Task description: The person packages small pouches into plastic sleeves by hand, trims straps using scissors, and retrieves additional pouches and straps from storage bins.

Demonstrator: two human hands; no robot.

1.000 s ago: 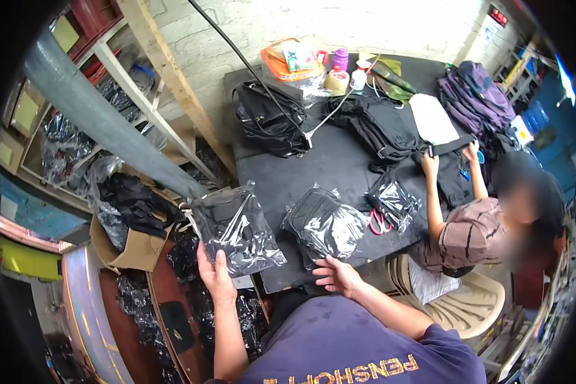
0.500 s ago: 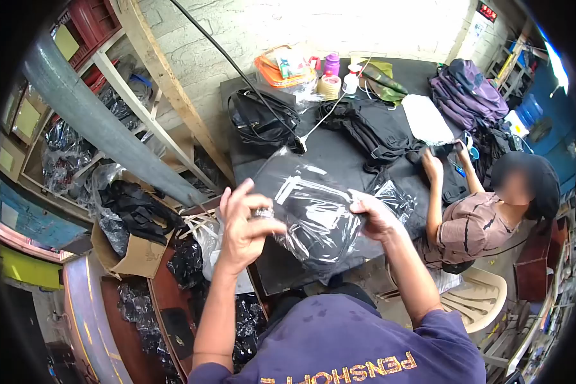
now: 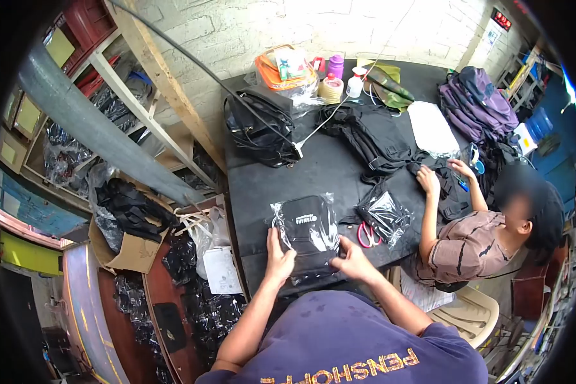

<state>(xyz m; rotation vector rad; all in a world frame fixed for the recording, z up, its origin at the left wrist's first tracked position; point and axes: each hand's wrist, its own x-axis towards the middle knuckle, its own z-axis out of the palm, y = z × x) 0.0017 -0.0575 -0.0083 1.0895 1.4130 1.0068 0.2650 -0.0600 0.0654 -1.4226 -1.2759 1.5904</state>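
Note:
A black bag with a white YAMAHA print, sealed in clear plastic [image 3: 308, 227], lies at the near edge of the black table [image 3: 256, 185]. Its left side is gripped by my left hand [image 3: 279, 259], thumb over the front. At the lower right side my right hand [image 3: 356, 259] pinches the plastic-wrapped bag. Just right of it are pink-handled scissors [image 3: 368, 235] and another plastic-wrapped black item [image 3: 385, 214].
A co-worker [image 3: 473, 237] sits at the right, both hands on a black bag [image 3: 448, 185]. Farther back are a black handbag [image 3: 260, 128], a black backpack [image 3: 371, 137], a spray bottle [image 3: 355, 83] and a purple backpack [image 3: 477, 105]. An open carton [image 3: 131, 253] stands left.
The wrapped bag has come down from mid-air to the table's near edge, its printed side now showing. My left hand, earlier raised with fingers spread, now grips its side. The scissors have come into view.

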